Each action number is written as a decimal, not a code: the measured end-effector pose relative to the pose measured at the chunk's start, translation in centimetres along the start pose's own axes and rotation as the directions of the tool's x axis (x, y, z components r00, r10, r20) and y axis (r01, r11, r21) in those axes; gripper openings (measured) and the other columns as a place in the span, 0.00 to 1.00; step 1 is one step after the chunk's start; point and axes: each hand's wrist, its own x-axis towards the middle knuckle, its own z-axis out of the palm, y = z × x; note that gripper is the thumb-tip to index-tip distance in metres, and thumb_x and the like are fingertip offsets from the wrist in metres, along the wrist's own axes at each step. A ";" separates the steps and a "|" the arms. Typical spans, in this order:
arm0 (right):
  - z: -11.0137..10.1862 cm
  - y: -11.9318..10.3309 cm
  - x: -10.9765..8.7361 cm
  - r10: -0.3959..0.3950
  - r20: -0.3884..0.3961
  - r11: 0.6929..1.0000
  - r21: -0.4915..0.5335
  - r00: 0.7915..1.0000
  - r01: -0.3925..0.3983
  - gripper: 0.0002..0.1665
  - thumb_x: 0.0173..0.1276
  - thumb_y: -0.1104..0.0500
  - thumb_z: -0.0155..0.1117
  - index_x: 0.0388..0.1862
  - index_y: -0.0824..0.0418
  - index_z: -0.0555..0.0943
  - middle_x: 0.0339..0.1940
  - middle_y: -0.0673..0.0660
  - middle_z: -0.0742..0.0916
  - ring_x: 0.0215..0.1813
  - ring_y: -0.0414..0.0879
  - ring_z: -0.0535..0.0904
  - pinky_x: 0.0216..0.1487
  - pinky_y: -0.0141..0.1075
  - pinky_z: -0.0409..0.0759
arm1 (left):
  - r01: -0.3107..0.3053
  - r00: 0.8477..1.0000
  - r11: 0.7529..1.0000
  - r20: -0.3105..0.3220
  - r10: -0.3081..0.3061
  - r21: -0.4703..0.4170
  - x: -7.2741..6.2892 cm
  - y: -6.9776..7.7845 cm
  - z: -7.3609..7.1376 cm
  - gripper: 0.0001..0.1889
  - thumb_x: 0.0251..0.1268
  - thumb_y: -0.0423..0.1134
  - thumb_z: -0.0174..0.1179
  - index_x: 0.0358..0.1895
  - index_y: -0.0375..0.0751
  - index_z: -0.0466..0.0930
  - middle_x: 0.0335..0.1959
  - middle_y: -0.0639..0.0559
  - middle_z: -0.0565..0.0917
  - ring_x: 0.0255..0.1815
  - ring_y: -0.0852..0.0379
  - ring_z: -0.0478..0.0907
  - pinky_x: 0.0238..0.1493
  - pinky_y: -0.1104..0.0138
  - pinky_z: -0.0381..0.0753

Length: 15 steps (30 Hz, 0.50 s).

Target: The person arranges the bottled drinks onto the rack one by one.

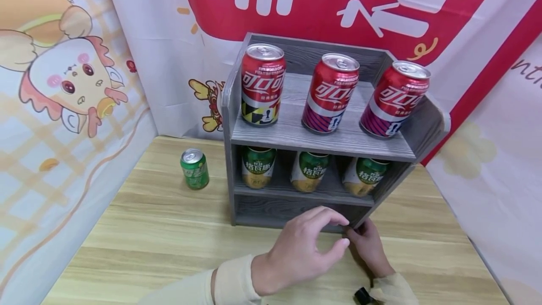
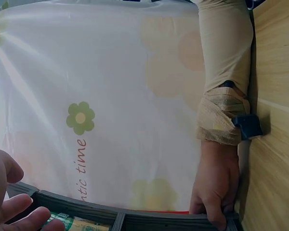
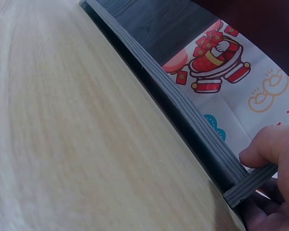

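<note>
A grey wood-grain shelf stands on the table. Its lower right front corner is in the grip of my right hand; in the right wrist view the thumb lies on the inner face of the side panel, with fingers behind it. My left hand hovers before the bottom tier, thumb and fingers curved apart around nothing. Three red cola cans stand on the top tier. On the middle tier are three green, white and gold drink cans, their tops hidden by the board above.
A small green can stands on the wooden table, left of the shelf. Printed cloth hangs behind and along both sides. A dark wrist device sits at the right sleeve.
</note>
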 end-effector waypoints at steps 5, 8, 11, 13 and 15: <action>0.0 0.0 0.2 0.034 -0.004 0.998 -0.052 0.999 -0.034 0.25 0.66 0.69 0.63 0.62 0.68 0.72 0.59 0.67 0.82 0.50 0.24 0.75 0.52 0.16 0.75 | 0.042 0.999 0.999 0.005 -0.042 -0.024 -0.4 -0.3 -0.6 0.12 0.64 0.42 0.62 0.50 0.52 0.79 0.47 0.62 0.82 0.52 0.69 0.78 0.56 0.78 0.79; -0.1 0.1 0.3 0.056 -0.010 0.996 -0.067 0.998 -0.057 0.25 0.65 0.69 0.63 0.62 0.67 0.72 0.60 0.67 0.82 0.51 0.23 0.74 0.53 0.16 0.74 | 0.075 0.997 0.996 0.016 -0.075 -0.040 -0.8 -0.5 -0.9 0.12 0.64 0.42 0.63 0.50 0.53 0.79 0.47 0.63 0.82 0.52 0.69 0.78 0.56 0.76 0.79; -0.1 0.1 0.2 0.054 -0.017 0.996 -0.068 0.998 -0.055 0.25 0.64 0.69 0.64 0.61 0.68 0.72 0.59 0.67 0.82 0.50 0.23 0.74 0.52 0.15 0.74 | 0.101 0.995 0.994 0.026 -0.100 -0.042 -1.1 -0.7 -1.2 0.12 0.64 0.42 0.62 0.50 0.53 0.79 0.48 0.64 0.82 0.53 0.69 0.78 0.57 0.74 0.80; 0.0 0.1 0.3 0.053 -0.017 0.996 -0.077 0.998 -0.054 0.25 0.64 0.69 0.64 0.61 0.68 0.72 0.59 0.67 0.82 0.51 0.24 0.74 0.52 0.14 0.73 | 0.103 0.995 0.994 0.019 -0.102 -0.033 -1.5 -0.9 -1.5 0.12 0.64 0.42 0.63 0.50 0.53 0.79 0.48 0.64 0.82 0.54 0.69 0.78 0.57 0.73 0.81; 0.0 0.0 0.4 0.049 -0.008 0.996 -0.079 0.999 -0.050 0.26 0.65 0.68 0.64 0.62 0.68 0.72 0.60 0.67 0.81 0.52 0.24 0.74 0.53 0.13 0.72 | 0.106 0.994 0.994 0.011 -0.106 -0.029 -1.8 -1.2 -1.8 0.12 0.64 0.42 0.63 0.50 0.53 0.79 0.48 0.64 0.82 0.54 0.68 0.78 0.57 0.72 0.81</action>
